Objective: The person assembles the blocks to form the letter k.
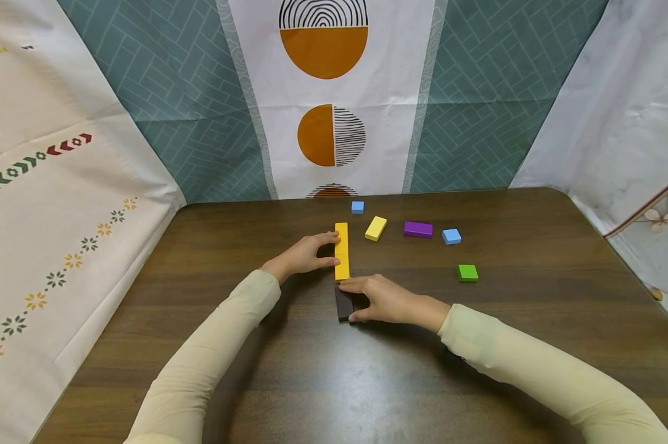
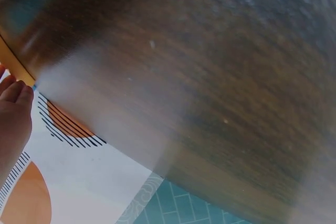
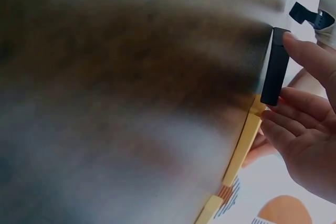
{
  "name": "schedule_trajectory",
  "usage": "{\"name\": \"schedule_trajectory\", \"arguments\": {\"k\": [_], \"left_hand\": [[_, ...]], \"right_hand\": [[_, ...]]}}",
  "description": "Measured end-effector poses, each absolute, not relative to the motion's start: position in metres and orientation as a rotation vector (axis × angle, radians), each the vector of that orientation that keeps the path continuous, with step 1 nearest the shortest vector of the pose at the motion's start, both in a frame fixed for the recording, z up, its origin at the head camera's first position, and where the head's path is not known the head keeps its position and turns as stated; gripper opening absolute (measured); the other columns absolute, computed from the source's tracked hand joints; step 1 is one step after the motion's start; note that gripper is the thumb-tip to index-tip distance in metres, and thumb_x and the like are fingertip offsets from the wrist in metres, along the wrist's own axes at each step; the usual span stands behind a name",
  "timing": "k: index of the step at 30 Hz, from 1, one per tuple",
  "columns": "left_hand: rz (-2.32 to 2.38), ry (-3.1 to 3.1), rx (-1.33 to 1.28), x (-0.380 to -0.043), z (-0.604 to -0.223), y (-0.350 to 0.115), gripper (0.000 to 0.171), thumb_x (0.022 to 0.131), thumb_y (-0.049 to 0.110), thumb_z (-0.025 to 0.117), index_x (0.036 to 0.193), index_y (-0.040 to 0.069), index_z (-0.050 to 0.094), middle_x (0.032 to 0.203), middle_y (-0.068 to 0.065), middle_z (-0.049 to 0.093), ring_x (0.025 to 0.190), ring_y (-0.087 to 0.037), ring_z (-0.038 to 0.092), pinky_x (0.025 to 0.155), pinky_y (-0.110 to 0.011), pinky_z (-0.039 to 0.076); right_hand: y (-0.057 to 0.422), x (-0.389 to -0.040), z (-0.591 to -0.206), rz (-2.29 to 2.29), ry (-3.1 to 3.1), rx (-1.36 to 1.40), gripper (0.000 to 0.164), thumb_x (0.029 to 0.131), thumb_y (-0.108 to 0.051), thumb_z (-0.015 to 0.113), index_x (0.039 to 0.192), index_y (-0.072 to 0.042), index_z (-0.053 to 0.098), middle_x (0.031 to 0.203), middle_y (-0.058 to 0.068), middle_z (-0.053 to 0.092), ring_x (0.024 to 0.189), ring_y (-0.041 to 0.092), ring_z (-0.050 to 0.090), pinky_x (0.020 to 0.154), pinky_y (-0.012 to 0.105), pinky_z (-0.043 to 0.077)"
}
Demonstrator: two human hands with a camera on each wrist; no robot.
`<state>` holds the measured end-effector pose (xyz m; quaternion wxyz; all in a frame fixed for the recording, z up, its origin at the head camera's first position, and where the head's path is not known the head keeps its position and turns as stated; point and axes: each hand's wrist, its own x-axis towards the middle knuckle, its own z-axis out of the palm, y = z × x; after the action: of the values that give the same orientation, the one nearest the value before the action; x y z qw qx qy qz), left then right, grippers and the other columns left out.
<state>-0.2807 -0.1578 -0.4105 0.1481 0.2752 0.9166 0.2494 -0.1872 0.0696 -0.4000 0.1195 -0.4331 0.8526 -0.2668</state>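
Note:
In the head view two orange-yellow blocks (image 1: 342, 246) lie end to end in a line on the table. My left hand (image 1: 306, 254) rests its thumb and fingertips along their left side, fingers spread apart. A black block (image 1: 343, 303) continues the line at the near end, close to the lower yellow block. My right hand (image 1: 386, 300) holds this black block, thumb at its near end and fingers at its far end. The right wrist view shows the same grip on the black block (image 3: 275, 69). In the left wrist view only the fingers and part of a yellow block (image 2: 16, 66) appear.
Beyond the hands lie a blue block (image 1: 358, 207), a pale yellow block (image 1: 375, 228) and a purple block (image 1: 419, 229). Farther right are a second blue block (image 1: 451, 236) and a green block (image 1: 468, 273). Patterned cloths hang around the brown wooden table (image 1: 245, 228).

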Motion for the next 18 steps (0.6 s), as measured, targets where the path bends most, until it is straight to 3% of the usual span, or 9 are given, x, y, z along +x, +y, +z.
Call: {"name": "schedule_trajectory", "arguments": {"k": [18], "left_hand": [[0.694, 2.644, 0.797, -0.2815, -0.4106, -0.1569, 0.063, 0.092, 0.033, 0.066, 0.144, 0.004, 0.043, 0.155, -0.007, 0.031, 0.144, -0.024, 0.024, 0.116, -0.042, 0.023]], "right_hand": [[0.0675, -0.1826, -0.4024, -0.667, 2.539, -1.286, 0.056, 0.088, -0.027, 0.072, 0.131, 0.004, 0.056, 0.140, 0.018, 0.049, 0.127, 0.030, 0.050, 0.101, 0.043, 0.044]]}}
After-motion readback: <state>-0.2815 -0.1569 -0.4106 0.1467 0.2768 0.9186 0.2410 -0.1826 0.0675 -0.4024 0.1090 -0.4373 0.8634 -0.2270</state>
